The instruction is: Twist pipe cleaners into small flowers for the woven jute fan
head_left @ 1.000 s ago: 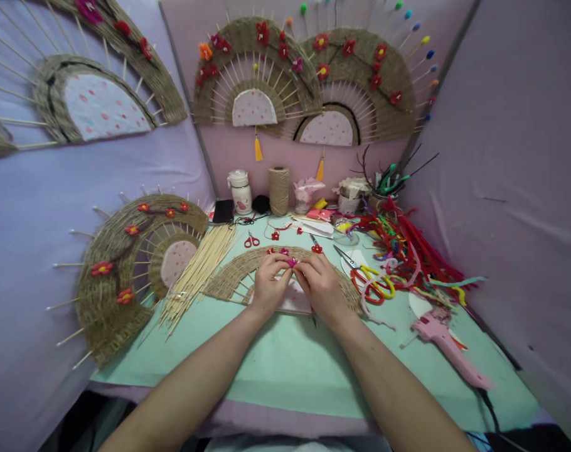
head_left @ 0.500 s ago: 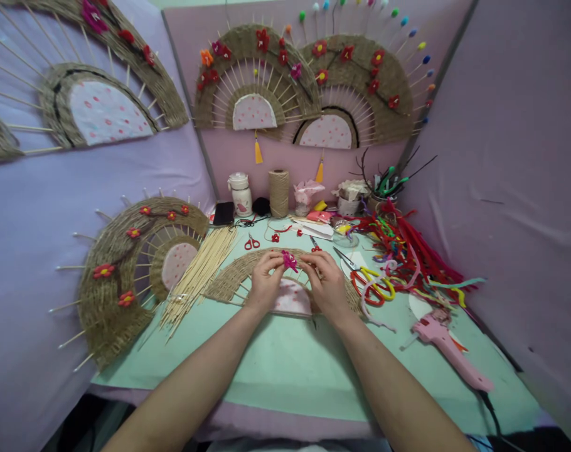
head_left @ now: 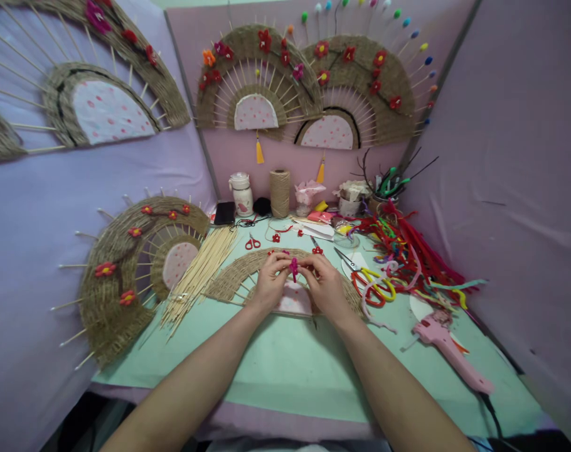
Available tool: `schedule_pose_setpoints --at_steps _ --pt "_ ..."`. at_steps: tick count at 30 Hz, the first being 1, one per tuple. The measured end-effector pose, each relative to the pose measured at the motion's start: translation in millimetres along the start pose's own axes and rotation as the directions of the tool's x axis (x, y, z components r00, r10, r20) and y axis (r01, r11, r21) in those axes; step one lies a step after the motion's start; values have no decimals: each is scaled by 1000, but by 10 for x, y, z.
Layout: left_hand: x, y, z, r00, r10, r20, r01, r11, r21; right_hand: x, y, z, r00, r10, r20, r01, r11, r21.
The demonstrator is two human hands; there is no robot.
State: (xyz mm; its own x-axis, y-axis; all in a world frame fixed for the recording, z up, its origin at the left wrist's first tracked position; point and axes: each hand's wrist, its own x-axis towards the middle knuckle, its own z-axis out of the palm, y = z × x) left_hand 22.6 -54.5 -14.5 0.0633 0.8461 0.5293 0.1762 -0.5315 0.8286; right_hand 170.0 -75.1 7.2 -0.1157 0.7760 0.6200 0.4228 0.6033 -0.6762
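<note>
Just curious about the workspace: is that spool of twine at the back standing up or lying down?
Upright. The twine spool stands on its end on the green table, beside the white jar.

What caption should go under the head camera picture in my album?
Both hands, left hand and right hand, pinch a small pink flower above a woven fan on the green table.
</note>
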Motion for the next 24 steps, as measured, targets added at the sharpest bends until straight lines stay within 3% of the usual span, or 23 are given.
schedule_pose_setpoints --at_steps 8,14,18,21,24 --pt "-3 -17 26 997 -75 17 76 996 -44 -19 6 34 994 -104 28 106 987 -122" --pt "51 -29 -26 992 -116 47 124 969 -212 1 -11 -8 986 117 -115 -106 990 95" --pt "56 -50 -57 990 -128 57 138 955 -261 -3 2 9 982 185 -31 -178 973 149" --pt "51 -49 -57 992 -122 22 123 961 -247 -10 -8 33 985 168 -31 -163 979 121" --pt "49 -29 -38 993 -112 -28 103 969 -223 -22 -30 44 995 56 -86 -54 998 25"
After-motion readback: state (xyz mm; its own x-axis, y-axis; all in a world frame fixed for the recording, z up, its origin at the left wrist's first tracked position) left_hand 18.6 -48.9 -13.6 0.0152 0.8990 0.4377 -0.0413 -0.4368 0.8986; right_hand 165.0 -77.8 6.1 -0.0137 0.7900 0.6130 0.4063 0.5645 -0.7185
